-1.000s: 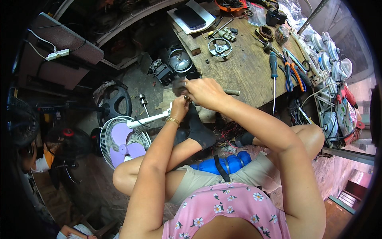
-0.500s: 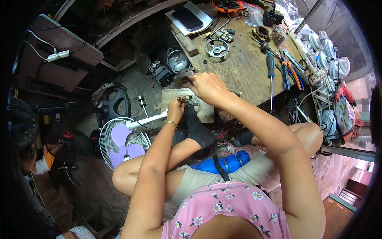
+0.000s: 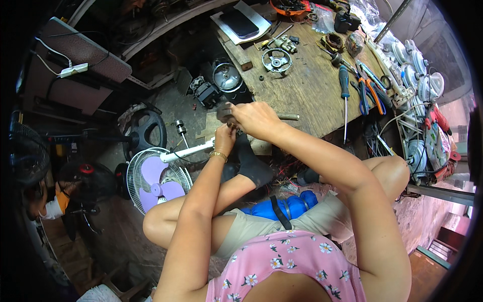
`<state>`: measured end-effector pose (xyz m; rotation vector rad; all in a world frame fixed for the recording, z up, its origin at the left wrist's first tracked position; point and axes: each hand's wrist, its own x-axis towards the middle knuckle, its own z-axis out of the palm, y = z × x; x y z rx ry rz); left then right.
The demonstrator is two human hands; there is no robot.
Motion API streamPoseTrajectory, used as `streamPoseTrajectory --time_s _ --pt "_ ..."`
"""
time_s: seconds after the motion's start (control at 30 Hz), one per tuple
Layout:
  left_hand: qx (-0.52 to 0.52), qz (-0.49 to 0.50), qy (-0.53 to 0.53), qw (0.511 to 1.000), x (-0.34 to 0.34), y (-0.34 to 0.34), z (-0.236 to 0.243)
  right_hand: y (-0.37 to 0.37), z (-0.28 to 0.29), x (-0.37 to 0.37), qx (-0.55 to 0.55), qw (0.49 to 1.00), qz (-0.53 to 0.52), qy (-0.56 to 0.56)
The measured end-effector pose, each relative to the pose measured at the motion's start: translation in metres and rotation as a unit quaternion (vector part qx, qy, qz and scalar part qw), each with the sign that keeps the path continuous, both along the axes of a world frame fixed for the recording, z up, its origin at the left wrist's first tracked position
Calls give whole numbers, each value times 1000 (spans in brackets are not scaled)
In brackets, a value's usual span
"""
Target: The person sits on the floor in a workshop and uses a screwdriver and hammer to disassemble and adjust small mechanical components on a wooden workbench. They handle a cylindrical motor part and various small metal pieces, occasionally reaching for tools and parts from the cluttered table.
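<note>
Now right hand (image 3: 256, 118) fingers grip grey metal part (image 3: 224, 111); left hand (image 3: 225, 137) fingers pinch beneath, over rough wooden bench (image 3: 312, 88).

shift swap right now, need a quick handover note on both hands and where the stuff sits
Right hand: closed over a small dark metal part at the edge of the wooden bench.
Left hand: just below, fingers pinched at the same part.
On the bench: blue-handled screwdriver, pliers, round metal housing.
Floor, left: purple-bladed fan.
Done or left: cannot tell; part still in hand.
</note>
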<state>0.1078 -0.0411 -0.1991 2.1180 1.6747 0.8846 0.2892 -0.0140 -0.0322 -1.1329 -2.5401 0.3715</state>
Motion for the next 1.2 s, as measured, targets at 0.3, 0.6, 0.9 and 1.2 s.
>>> streamPoseTrajectory --time_s 0.3,0.6,0.9,1.2 --pt "-18 33 40 998 1 -4 8 -6 -14 2 -55 995 -53 57" --pt "-108 -52 -176 977 47 0 115 3 -15 12 18 945 -73 317" --pt "-130 -199 -97 966 39 10 91 -12 17 79 -75 959 -264 71" --pt "-256 -36 157 953 -35 15 4 -18 -30 134 -89 899 -429 20"
